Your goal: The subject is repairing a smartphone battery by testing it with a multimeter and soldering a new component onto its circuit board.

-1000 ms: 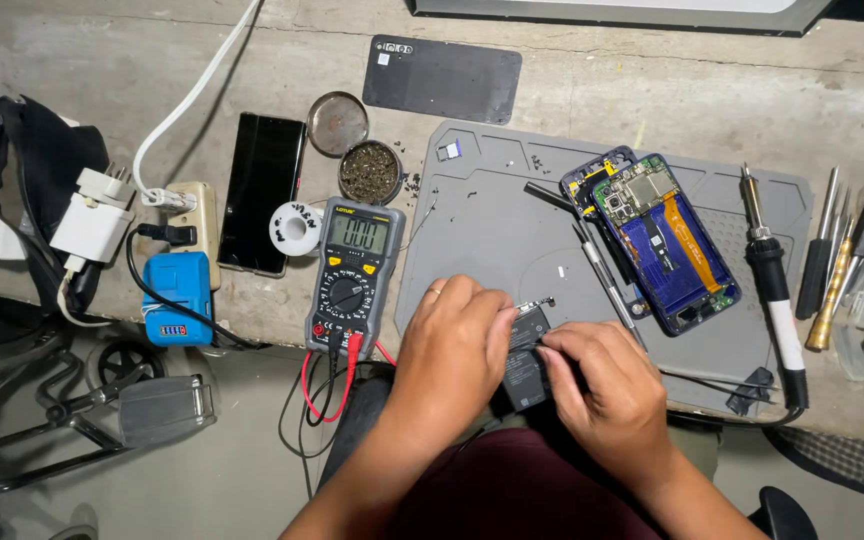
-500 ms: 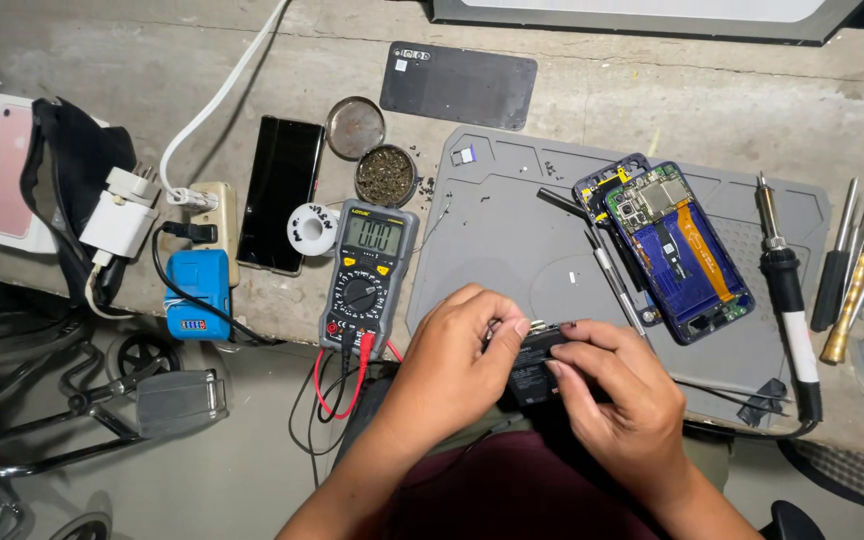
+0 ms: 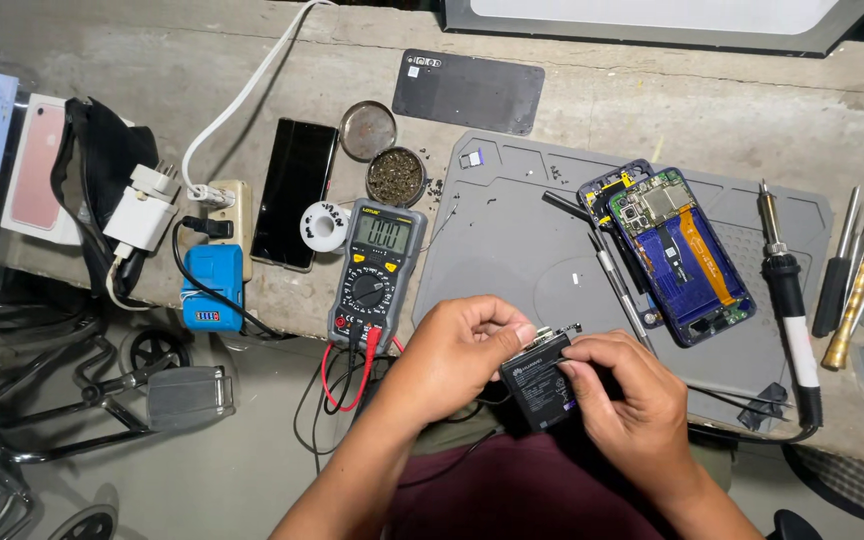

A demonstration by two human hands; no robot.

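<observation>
I hold a small black battery (image 3: pixel 540 385) in both hands, low over the front edge of the grey mat (image 3: pixel 512 250). Its long side runs from down-left to up-right, tilted. My left hand (image 3: pixel 457 352) pinches its top left corner with curled fingers. My right hand (image 3: pixel 632 400) grips its right side, and my fingers hide that part. Beside my left hand, the meter (image 3: pixel 374 272) lies on the counter (image 3: pixel 652 100). The open phone (image 3: pixel 674 252) lies farther up the mat.

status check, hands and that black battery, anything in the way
Left hand and right hand both grip the black battery, held above the grey mat's near edge. Opened phone lies apart, to the right. Nothing in the way.
</observation>
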